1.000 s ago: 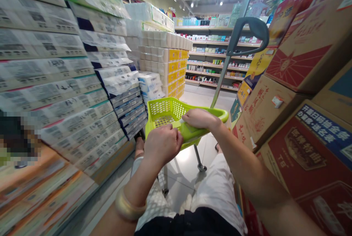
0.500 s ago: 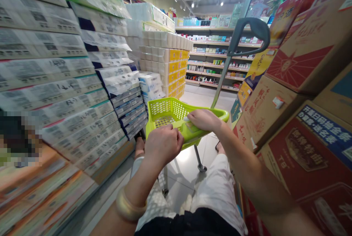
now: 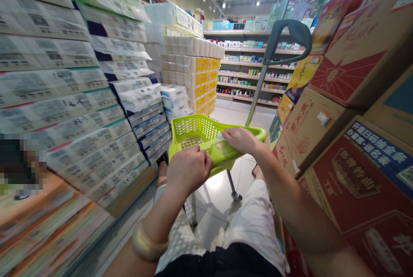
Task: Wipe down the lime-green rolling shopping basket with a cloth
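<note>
A lime-green plastic shopping basket [image 3: 188, 127] with perforated walls stands before me on thin metal legs with castors. My left hand [image 3: 190, 166] is closed over its near rim at the left. My right hand [image 3: 241, 140] wraps the same rim further right, its fingertips partly hidden. A grey loop handle [image 3: 287, 42] on a long metal pole rises behind the basket's right end. The part of the basket that shows between my hands holds nothing I can make out.
On the left, tall stacks of wrapped paper packs [image 3: 67, 83] line the aisle. Cardboard cartons [image 3: 348, 173] are piled on the right. Yellow-fronted paper rolls [image 3: 206, 80] stand further ahead. Stocked shelves [image 3: 248, 55] run across the back, beyond pale floor tiles [image 3: 222, 107].
Both hands keep their hold on the basket. The view has shifted very slightly, so the basket and pole appear a little further left.
</note>
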Demonstrator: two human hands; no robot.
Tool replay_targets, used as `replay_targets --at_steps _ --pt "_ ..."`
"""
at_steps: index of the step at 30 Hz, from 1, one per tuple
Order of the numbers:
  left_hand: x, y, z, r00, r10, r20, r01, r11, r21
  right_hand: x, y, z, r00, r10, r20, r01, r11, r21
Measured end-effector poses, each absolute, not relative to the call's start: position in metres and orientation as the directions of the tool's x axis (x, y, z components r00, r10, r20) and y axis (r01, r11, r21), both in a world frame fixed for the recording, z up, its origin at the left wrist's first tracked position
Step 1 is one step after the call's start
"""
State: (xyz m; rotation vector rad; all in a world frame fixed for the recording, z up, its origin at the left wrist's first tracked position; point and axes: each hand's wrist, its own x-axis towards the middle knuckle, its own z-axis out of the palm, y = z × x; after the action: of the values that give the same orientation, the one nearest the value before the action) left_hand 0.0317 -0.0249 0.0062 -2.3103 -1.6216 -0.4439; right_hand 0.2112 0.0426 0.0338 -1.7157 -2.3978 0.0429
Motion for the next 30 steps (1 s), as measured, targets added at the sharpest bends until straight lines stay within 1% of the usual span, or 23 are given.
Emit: replay_targets --at_steps 2,6,8,11,15,17,19,21,23,27,28,30 --pt "0.032 -0.024 0.006 0.321 0.853 0.411 0.943 -0.328 -0.056 0.206 0.037 0.031 -0.357 0.92 0.162 0.915 0.379 -0.138" --pt "0.032 -0.025 0.007 0.325 0.853 0.408 0.942 -0.33 -0.062 0.19 0.023 0.027 -0.497 0.834 0.24 0.825 0.54 -0.169" --pt "0.031 -0.025 0.007 0.327 0.854 0.405 0.942 -0.33 -0.064 0.191 0.021 0.026 -0.498 0.832 0.246 0.814 0.546 -0.198" --pt "0.03 -0.025 0.007 0.326 0.856 0.401 0.943 -0.326 -0.07 0.205 0.026 0.026 -0.431 0.872 0.233 0.845 0.48 -0.234" --pt "0.03 -0.026 0.008 0.327 0.861 0.389 0.943 -0.325 -0.075 0.234 0.039 0.023 -0.265 0.943 0.199 0.914 0.312 -0.262" --pt "0.031 -0.026 0.009 0.326 0.863 0.387 0.943 -0.324 -0.072 0.243 0.042 0.02 -0.198 0.962 0.188 0.925 0.247 -0.288" --pt "0.032 -0.026 0.009 0.321 0.865 0.386 0.945 -0.32 -0.069 0.246 0.041 0.016 -0.157 0.967 0.203 0.928 0.214 -0.305" --pt "0.032 -0.027 0.009 0.316 0.867 0.385 0.947 -0.316 -0.066 0.244 0.035 0.01 -0.129 0.958 0.257 0.929 0.207 -0.307" --pt "0.031 -0.027 0.009 0.313 0.871 0.38 0.948 -0.313 -0.064 0.238 0.025 0.001 -0.127 0.923 0.363 0.916 0.249 -0.314" --pt "0.026 -0.029 0.008 0.322 0.864 0.388 0.944 -0.322 -0.066 0.225 0.001 -0.023 -0.107 0.765 0.636 0.842 0.41 -0.352" --pt "0.025 -0.029 0.007 0.325 0.86 0.394 0.943 -0.326 -0.067 0.223 -0.004 -0.029 -0.106 0.724 0.681 0.819 0.453 -0.354" --pt "0.023 -0.029 0.007 0.328 0.856 0.4 0.942 -0.329 -0.069 0.223 -0.008 -0.037 -0.123 0.676 0.727 0.773 0.524 -0.357"
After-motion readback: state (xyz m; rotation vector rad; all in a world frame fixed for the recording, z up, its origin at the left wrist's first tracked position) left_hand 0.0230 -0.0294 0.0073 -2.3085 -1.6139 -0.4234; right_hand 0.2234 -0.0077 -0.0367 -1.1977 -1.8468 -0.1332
